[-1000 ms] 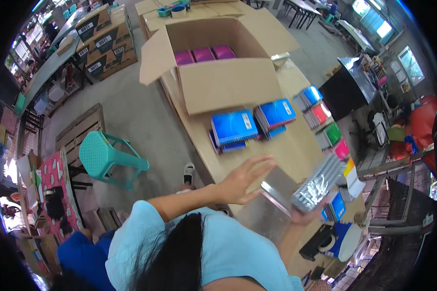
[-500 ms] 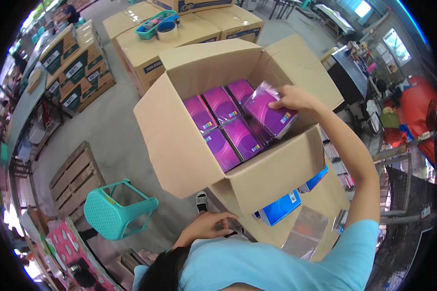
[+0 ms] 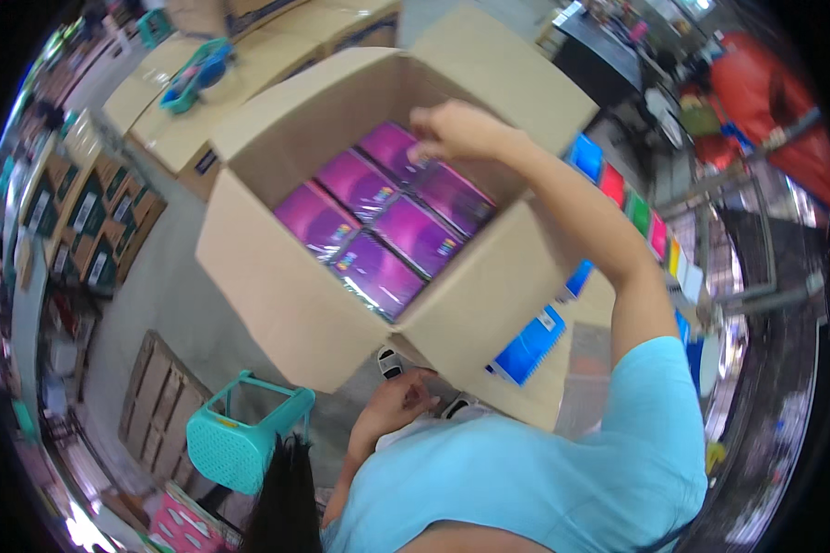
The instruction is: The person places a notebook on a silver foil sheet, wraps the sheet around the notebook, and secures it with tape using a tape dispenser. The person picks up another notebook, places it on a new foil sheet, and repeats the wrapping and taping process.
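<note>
Evidently the packing is well advanced, judged from how the goods lie: the open cardboard carton (image 3: 277, 304) is seen filled across its visible layer with magenta shrink-wrapped notebook packs (image 3: 378, 272), laid flat in two rows and touching one another. No gap in that layer can be made out, though the far corner under the hand is hidden. What is left, as a judgement, is the settling of the last pack and the closing of the flaps, which stand open on all sides.

The right hand (image 3: 456, 129) is reached over the far wall of the carton and is held at the far magenta pack (image 3: 392, 147); its fingers are curled together at that pack's edge, but whether the pack is pinched or only touched cannot be told. The left hand (image 3: 397, 401) is held low, under the near corner of the carton, with fingers loosely bent and nothing seen in them.

The packs look glossy, with light caught on the wrapping and a small coloured mark on each cover. Beside the carton, blue notebooks (image 3: 526, 346) are laid on the brown tabletop (image 3: 549, 392), and further notebooks in red, green and pink (image 3: 636, 207) are lined up beyond. A teal plastic stool (image 3: 240, 438) is seen on the floor below.
</note>
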`<action>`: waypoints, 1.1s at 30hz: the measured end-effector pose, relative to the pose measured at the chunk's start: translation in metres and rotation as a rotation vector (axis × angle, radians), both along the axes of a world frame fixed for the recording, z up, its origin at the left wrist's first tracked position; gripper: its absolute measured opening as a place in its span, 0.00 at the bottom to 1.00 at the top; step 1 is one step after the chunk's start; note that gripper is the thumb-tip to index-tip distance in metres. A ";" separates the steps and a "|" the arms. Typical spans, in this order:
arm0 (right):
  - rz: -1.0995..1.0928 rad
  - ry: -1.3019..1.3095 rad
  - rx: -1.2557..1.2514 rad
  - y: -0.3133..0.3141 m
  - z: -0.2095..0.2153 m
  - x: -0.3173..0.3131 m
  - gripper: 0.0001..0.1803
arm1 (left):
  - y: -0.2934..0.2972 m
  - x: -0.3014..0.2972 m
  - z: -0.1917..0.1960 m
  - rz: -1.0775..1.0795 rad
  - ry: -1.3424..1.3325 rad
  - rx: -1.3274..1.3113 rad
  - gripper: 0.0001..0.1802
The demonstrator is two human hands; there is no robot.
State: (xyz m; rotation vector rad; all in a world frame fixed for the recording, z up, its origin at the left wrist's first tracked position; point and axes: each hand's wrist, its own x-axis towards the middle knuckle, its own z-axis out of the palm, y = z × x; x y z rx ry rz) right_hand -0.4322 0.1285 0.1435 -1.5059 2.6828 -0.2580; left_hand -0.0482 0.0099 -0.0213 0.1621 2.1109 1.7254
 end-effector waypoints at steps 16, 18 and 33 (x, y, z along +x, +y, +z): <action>-1.768 -0.155 -1.525 0.651 -0.159 0.431 0.11 | 0.472 -0.068 -0.010 -0.432 -0.212 0.438 0.38; -1.792 -0.194 -1.532 0.686 -0.165 0.433 0.10 | 0.571 -0.101 -0.002 -0.295 -0.258 0.286 0.47; -1.344 -0.518 -2.301 0.713 -0.192 0.440 0.35 | 0.742 -0.126 -0.021 -0.030 -0.277 0.065 0.32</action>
